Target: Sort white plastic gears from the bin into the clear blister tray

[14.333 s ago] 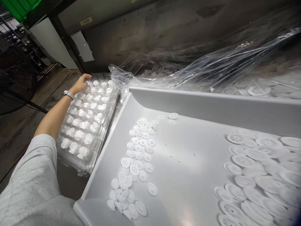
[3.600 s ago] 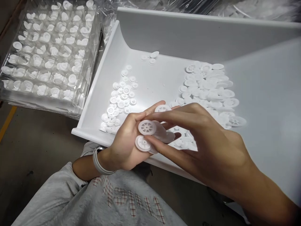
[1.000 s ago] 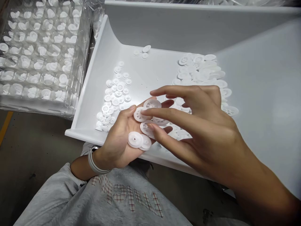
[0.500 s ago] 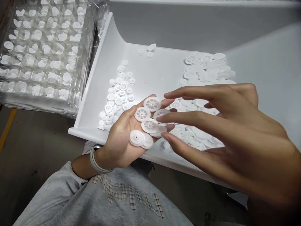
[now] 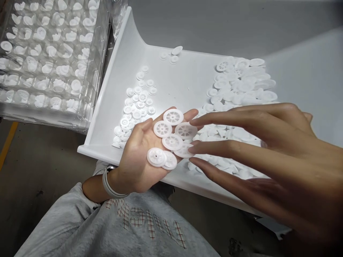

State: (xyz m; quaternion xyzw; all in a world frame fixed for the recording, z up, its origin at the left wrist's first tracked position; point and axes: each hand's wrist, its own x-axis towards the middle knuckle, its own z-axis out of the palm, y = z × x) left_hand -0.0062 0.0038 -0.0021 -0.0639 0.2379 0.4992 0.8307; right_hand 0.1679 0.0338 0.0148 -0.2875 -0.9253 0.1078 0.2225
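My left hand (image 5: 138, 157) lies palm up over the near edge of a white tray (image 5: 184, 84), with several white plastic gear wheels (image 5: 171, 137) spread on its palm and fingers. My right hand (image 5: 270, 153) hovers just to the right of them with fingers spread, its fingertips close to the wheels and holding nothing. In the tray, a cluster of small white gears (image 5: 138, 103) lies on the left and a pile of larger white wheels (image 5: 238, 85) on the right.
A clear plastic blister tray (image 5: 48, 60) with white parts in its pockets stands left of the white tray on a stack. A watch band (image 5: 107, 184) is on my left wrist. Grey floor with a yellow line (image 5: 6, 144) is at lower left.
My right hand has drawn back to the right, off the wheels in my left palm. The wheels now lie spread out and uncovered. My left hand has stayed put.
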